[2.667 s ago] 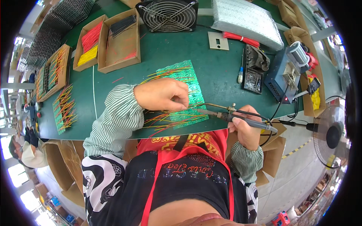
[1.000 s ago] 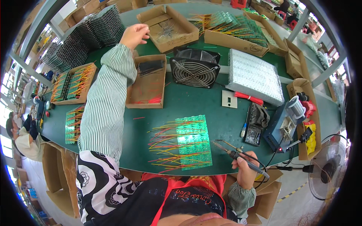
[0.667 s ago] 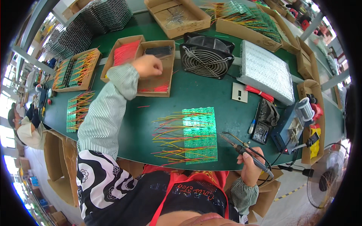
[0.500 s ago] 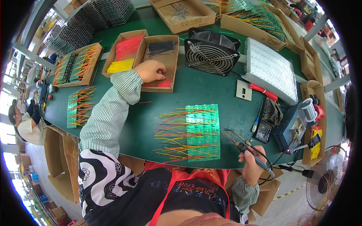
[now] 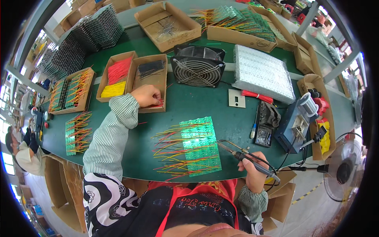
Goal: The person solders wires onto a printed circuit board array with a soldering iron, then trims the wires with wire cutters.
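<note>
My left hand [image 5: 147,96] reaches into the near end of a shallow cardboard box [image 5: 163,93], its fingers curled together over short red wires [image 5: 158,104]. What the fingertips pinch, if anything, is hidden. My right hand [image 5: 254,170] is closed round a soldering iron [image 5: 256,165], whose tip points left toward a green circuit board panel [image 5: 201,146]. That panel lies flat in front of me, red and yellow wires [image 5: 167,146] fanning out from its left side. The iron's tip is close to the panel's right edge; whether they touch I cannot tell.
Boxes of red wires [image 5: 119,69], yellow wires [image 5: 113,89] and black wires [image 5: 151,68] stand at the left. A black fan [image 5: 197,71], a bubble-wrapped slab [image 5: 262,73] and a blue soldering station [image 5: 294,126] surround the work. Another wired panel [image 5: 71,136] lies far left.
The view has shifted, so most things sit differently in the picture. My left hand has moved slightly nearer the box's near end, over the red wires. My right hand still holds the soldering iron.
</note>
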Motion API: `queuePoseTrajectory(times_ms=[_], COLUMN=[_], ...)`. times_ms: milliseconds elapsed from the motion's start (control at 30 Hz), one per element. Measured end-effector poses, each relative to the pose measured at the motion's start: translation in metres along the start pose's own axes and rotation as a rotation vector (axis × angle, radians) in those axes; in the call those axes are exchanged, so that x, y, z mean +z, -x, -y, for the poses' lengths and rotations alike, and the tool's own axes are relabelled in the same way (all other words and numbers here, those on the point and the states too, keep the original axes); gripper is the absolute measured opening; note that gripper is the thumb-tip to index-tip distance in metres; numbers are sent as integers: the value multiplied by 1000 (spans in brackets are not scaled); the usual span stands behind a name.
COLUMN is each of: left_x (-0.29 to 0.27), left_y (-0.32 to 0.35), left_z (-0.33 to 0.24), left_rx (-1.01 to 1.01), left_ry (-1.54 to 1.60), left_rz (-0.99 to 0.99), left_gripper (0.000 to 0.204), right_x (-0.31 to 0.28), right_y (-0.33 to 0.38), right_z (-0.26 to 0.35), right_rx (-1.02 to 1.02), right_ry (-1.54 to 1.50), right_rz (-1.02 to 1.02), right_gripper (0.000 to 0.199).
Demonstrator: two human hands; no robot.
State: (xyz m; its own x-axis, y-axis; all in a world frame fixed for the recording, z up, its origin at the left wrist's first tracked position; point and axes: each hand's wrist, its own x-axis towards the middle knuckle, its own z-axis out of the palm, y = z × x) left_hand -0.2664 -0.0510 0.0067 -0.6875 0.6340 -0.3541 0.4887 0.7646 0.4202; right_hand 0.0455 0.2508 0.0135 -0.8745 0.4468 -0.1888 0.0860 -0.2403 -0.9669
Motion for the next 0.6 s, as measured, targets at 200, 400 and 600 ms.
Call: queuePoseTrajectory(times_ms=[200, 400, 600], left_x=[5, 15, 20], left_y=[5, 9, 14], left_z=[-3, -5, -6], left_rx=[-18, -60, 3], left_ry=[-31, 82, 32], left_rz=[-184, -328, -371], left_gripper=[21, 20, 19], right_x=[4, 17, 26], right_y=[2, 5, 4], right_z=[-6, -29, -58], right_rx=[-48, -206, -427], right_ry=[-20, 111, 256], right_rz=[-35, -37, 35], right_gripper=[13, 22, 30])
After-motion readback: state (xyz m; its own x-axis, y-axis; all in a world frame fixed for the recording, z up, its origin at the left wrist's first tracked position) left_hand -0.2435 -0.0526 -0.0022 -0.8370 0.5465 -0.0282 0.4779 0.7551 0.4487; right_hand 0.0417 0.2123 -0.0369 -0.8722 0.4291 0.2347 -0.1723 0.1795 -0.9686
